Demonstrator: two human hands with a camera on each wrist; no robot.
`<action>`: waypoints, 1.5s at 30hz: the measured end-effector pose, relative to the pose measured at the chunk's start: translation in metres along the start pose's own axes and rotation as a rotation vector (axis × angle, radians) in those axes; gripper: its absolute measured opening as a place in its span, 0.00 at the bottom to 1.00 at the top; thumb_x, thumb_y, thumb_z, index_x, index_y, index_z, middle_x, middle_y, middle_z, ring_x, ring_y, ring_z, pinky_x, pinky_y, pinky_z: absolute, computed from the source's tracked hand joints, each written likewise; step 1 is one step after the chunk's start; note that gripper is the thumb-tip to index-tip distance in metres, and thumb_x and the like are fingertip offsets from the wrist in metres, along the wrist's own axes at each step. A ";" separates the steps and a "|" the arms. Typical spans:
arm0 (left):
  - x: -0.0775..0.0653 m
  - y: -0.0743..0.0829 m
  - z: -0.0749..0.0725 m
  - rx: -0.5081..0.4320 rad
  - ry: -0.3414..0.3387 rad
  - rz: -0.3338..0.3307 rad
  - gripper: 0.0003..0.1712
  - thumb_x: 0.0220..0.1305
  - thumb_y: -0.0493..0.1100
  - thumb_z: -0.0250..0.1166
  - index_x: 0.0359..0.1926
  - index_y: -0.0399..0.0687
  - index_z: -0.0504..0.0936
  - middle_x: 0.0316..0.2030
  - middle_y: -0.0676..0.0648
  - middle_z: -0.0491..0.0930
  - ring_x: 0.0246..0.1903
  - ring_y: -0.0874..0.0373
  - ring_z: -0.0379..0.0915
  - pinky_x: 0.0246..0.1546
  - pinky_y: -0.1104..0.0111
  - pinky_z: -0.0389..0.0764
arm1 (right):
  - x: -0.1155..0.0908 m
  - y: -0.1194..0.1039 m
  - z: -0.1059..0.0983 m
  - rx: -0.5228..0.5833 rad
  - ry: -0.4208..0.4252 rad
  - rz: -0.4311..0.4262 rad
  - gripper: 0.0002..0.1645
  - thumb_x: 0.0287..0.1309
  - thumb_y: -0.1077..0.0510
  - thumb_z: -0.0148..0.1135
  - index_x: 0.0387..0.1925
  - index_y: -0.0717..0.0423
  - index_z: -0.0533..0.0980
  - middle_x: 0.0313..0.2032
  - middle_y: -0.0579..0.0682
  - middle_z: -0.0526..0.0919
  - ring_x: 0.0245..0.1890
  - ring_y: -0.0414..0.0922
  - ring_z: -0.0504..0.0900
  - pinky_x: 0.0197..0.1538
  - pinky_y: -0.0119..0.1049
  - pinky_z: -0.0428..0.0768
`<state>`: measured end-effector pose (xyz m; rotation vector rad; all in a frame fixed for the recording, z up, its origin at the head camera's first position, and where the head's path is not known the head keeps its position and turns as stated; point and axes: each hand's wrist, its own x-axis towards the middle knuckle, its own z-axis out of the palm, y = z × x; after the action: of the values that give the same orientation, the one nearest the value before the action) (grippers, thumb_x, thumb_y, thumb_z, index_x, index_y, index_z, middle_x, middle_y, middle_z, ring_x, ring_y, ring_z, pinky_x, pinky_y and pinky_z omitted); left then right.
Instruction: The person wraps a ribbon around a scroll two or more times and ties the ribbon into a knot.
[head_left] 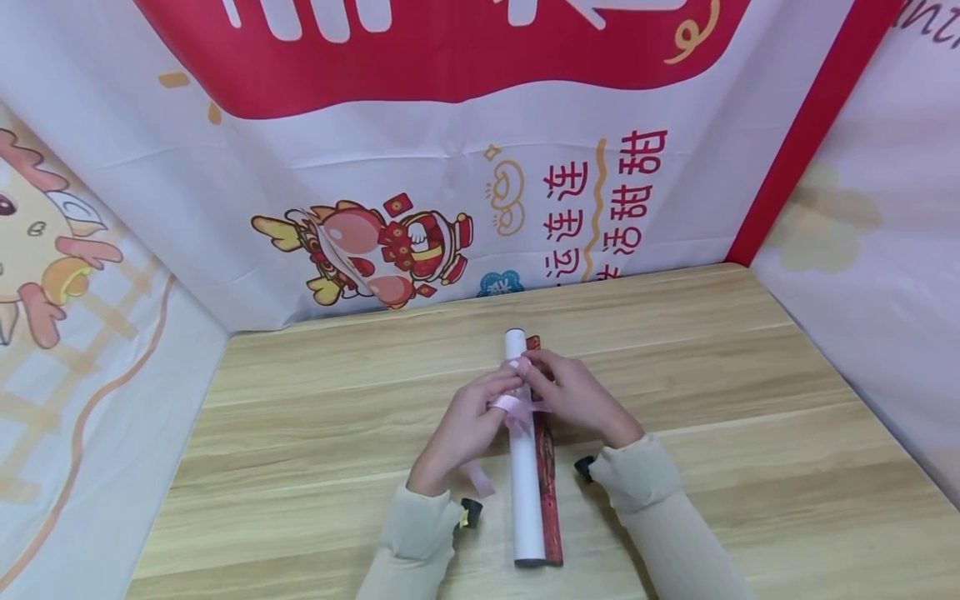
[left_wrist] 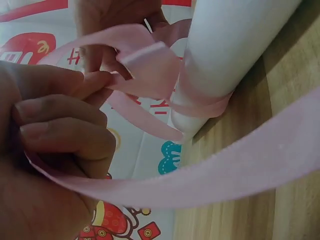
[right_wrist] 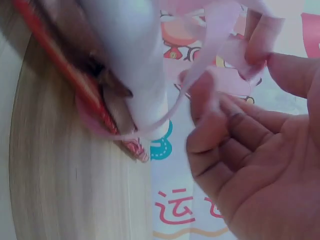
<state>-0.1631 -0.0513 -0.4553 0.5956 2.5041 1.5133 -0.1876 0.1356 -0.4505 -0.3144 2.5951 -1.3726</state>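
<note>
A long white roll (head_left: 527, 492) lies lengthwise on the table, with a red patterned strip (head_left: 551, 508) along its right side. Pink ribbon (left_wrist: 200, 105) goes round the roll and rises in loose loops above it. My left hand (head_left: 472, 417) is left of the roll, its curled fingers gripping a length of ribbon whose tail (head_left: 478, 479) hangs toward the table. From the right, my right hand (head_left: 573, 396) pinches at the ribbon loop (right_wrist: 240, 70) over the roll, thumb and fingers bent. The fingertips of both hands meet close together there.
The wooden table (head_left: 337, 417) backs onto a printed cloth (head_left: 375, 133) with red lettering and cartoon figures. More printed cloth (head_left: 67, 400) stands at the left side. A black wrist device (head_left: 470, 512) shows at the left cuff, another (head_left: 584, 468) at the right cuff.
</note>
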 end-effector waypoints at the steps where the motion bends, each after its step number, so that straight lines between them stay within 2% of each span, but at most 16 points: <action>1: 0.000 0.001 -0.001 0.000 -0.009 0.008 0.24 0.64 0.36 0.55 0.62 0.50 0.76 0.66 0.58 0.67 0.68 0.60 0.55 0.66 0.64 0.58 | 0.000 0.000 0.000 0.023 0.010 -0.006 0.32 0.64 0.35 0.47 0.61 0.49 0.72 0.47 0.43 0.80 0.45 0.44 0.81 0.43 0.37 0.81; 5: -0.003 0.004 -0.005 0.023 -0.027 0.025 0.24 0.63 0.36 0.55 0.61 0.53 0.77 0.65 0.59 0.68 0.68 0.60 0.56 0.66 0.62 0.59 | -0.001 -0.002 -0.003 0.070 0.063 -0.021 0.21 0.63 0.41 0.54 0.50 0.47 0.77 0.41 0.44 0.81 0.40 0.46 0.80 0.40 0.39 0.82; 7: -0.005 0.006 -0.009 0.017 -0.026 0.005 0.23 0.64 0.39 0.55 0.60 0.54 0.77 0.63 0.59 0.70 0.66 0.59 0.60 0.63 0.61 0.65 | -0.002 -0.002 -0.007 0.084 0.106 -0.014 0.17 0.62 0.42 0.55 0.45 0.46 0.77 0.38 0.46 0.81 0.38 0.47 0.80 0.38 0.40 0.81; 12: -0.009 0.005 -0.024 0.026 -0.068 -0.065 0.16 0.64 0.50 0.60 0.51 0.56 0.81 0.51 0.58 0.77 0.52 0.60 0.72 0.50 0.62 0.76 | -0.001 0.002 -0.020 0.101 0.228 0.013 0.17 0.63 0.42 0.54 0.44 0.48 0.76 0.36 0.49 0.81 0.35 0.50 0.79 0.34 0.41 0.79; 16: -0.014 -0.002 -0.037 0.055 -0.122 -0.101 0.15 0.58 0.57 0.65 0.43 0.60 0.83 0.42 0.59 0.81 0.42 0.58 0.75 0.44 0.63 0.78 | -0.001 0.009 -0.031 0.085 0.267 0.019 0.16 0.64 0.44 0.54 0.44 0.50 0.75 0.35 0.49 0.81 0.33 0.50 0.79 0.32 0.41 0.79; 22: -0.023 -0.013 -0.057 0.068 -0.081 -0.170 0.20 0.51 0.65 0.66 0.40 0.63 0.83 0.37 0.56 0.81 0.37 0.55 0.72 0.39 0.62 0.76 | -0.002 0.024 -0.044 -0.067 0.257 0.028 0.15 0.65 0.47 0.54 0.43 0.53 0.77 0.31 0.53 0.80 0.27 0.48 0.75 0.27 0.38 0.76; 26: -0.027 -0.021 -0.070 0.106 -0.039 -0.246 0.17 0.56 0.63 0.63 0.39 0.61 0.84 0.35 0.52 0.80 0.34 0.55 0.70 0.34 0.63 0.73 | -0.003 0.038 -0.053 -0.159 0.234 0.054 0.14 0.65 0.52 0.53 0.43 0.57 0.77 0.29 0.52 0.79 0.25 0.45 0.73 0.27 0.37 0.75; 31: -0.029 -0.031 -0.079 0.236 -0.009 -0.316 0.11 0.61 0.55 0.62 0.36 0.56 0.85 0.32 0.52 0.80 0.31 0.57 0.69 0.32 0.64 0.72 | -0.008 0.051 -0.066 -0.214 0.132 0.151 0.15 0.65 0.54 0.53 0.46 0.61 0.75 0.34 0.54 0.80 0.28 0.45 0.75 0.31 0.37 0.76; 34: -0.029 -0.036 -0.080 0.297 -0.011 -0.334 0.09 0.61 0.52 0.63 0.34 0.56 0.85 0.32 0.53 0.81 0.31 0.58 0.69 0.33 0.65 0.72 | -0.012 0.055 -0.071 -0.255 0.076 0.233 0.19 0.64 0.54 0.54 0.52 0.62 0.73 0.38 0.55 0.80 0.33 0.46 0.76 0.34 0.38 0.76; 38: -0.028 -0.039 -0.078 0.347 -0.014 -0.363 0.08 0.63 0.50 0.62 0.35 0.54 0.84 0.32 0.53 0.80 0.31 0.58 0.69 0.35 0.64 0.73 | -0.014 0.058 -0.073 -0.335 0.027 0.303 0.21 0.61 0.55 0.57 0.52 0.63 0.73 0.38 0.56 0.80 0.33 0.48 0.75 0.35 0.40 0.75; 41: -0.025 -0.037 -0.074 0.425 0.023 -0.336 0.09 0.64 0.48 0.61 0.39 0.53 0.84 0.36 0.52 0.80 0.36 0.57 0.71 0.40 0.62 0.74 | -0.014 0.056 -0.072 -0.418 0.021 0.306 0.24 0.58 0.54 0.60 0.52 0.64 0.73 0.39 0.59 0.79 0.34 0.52 0.75 0.37 0.44 0.75; 43: -0.021 -0.033 -0.069 0.480 0.060 -0.269 0.11 0.64 0.48 0.61 0.44 0.51 0.83 0.42 0.50 0.81 0.43 0.53 0.73 0.48 0.59 0.73 | -0.013 0.051 -0.069 -0.460 0.035 0.278 0.29 0.57 0.53 0.60 0.56 0.66 0.71 0.46 0.63 0.77 0.42 0.57 0.76 0.45 0.50 0.76; 45: -0.017 -0.028 -0.061 0.523 0.082 -0.192 0.16 0.64 0.48 0.60 0.50 0.50 0.82 0.49 0.48 0.81 0.52 0.51 0.72 0.57 0.55 0.68 | -0.011 0.045 -0.064 -0.461 0.045 0.219 0.32 0.58 0.53 0.60 0.60 0.67 0.68 0.53 0.65 0.74 0.51 0.60 0.74 0.53 0.54 0.74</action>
<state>-0.1749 -0.1199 -0.4521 0.3425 2.9320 0.8300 -0.1979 0.2135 -0.4518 -0.0561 2.8577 -0.7106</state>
